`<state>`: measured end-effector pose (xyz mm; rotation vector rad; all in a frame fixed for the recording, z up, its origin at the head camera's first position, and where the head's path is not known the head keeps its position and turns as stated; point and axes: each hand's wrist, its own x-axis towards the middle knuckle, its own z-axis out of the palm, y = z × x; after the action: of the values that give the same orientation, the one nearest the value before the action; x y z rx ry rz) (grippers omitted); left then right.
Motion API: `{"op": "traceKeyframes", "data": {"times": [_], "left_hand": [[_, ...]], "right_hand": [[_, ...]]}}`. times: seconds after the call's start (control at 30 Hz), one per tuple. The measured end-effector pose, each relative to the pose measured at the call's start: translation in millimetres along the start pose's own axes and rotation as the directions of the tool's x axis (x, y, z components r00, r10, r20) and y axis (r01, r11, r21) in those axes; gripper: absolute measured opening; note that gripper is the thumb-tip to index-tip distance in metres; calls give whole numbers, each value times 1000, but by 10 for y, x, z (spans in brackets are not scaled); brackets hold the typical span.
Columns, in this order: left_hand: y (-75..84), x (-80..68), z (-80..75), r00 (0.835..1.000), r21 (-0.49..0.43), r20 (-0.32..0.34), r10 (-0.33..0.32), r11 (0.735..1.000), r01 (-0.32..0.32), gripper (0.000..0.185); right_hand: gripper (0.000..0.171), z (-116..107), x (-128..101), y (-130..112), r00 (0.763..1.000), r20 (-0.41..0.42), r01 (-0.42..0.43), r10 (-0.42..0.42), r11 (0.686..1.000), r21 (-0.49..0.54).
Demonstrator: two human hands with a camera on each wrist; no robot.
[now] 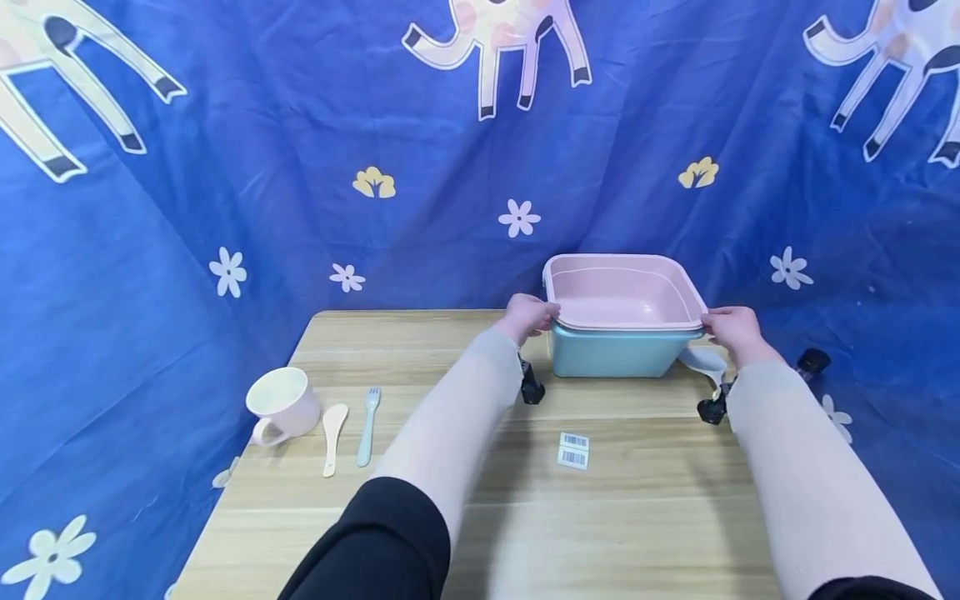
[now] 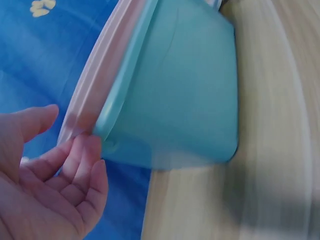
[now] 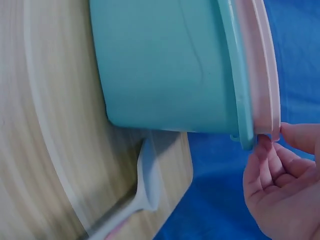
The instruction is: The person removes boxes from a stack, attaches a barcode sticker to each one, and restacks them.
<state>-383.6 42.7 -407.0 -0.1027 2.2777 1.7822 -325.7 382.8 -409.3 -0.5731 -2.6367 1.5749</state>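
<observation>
At the far right of the table [image 1: 420,350], head view: a pink basin [image 1: 618,293] sits nested in a teal basin [image 1: 611,352]. Left hand [image 1: 527,317] and right hand [image 1: 733,332] grip opposite rim edges. Judged state: grasp established, basins not yet separated. A cup [image 1: 281,404], spoon [image 1: 332,436] and fork [image 1: 368,423] lie well apart at the left.

Left wrist view: fingers [image 2: 80,155] curl under the pink rim, thumb above; the teal wall is smooth.

Right wrist view: fingers [image 3: 262,160] pinch the pink rim; a white scoop [image 3: 145,185] lies beside the teal base.
</observation>
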Motion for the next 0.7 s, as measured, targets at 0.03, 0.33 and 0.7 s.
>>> {"op": "traceKeyframes", "data": {"times": [0.03, 0.33, 0.7], "left_hand": [[-9, 0, 36, 1000, -13, -11, -3, 1000, 3, 15], [-1, -48, 146, 993, 75, -119, 14, 997, -5, 9], [34, -104, 114, 991, 119, -134, 14, 993, 2, 16]], "right_hand": [[50, 11, 6, 4, 1000, 6, -12, 11, 999, 42], [47, 61, -27, -6, 996, 15, -93, 93, 968, 234], [46, -6, -83, -88, 994, 56, -107, 95, 946, 306]]}}
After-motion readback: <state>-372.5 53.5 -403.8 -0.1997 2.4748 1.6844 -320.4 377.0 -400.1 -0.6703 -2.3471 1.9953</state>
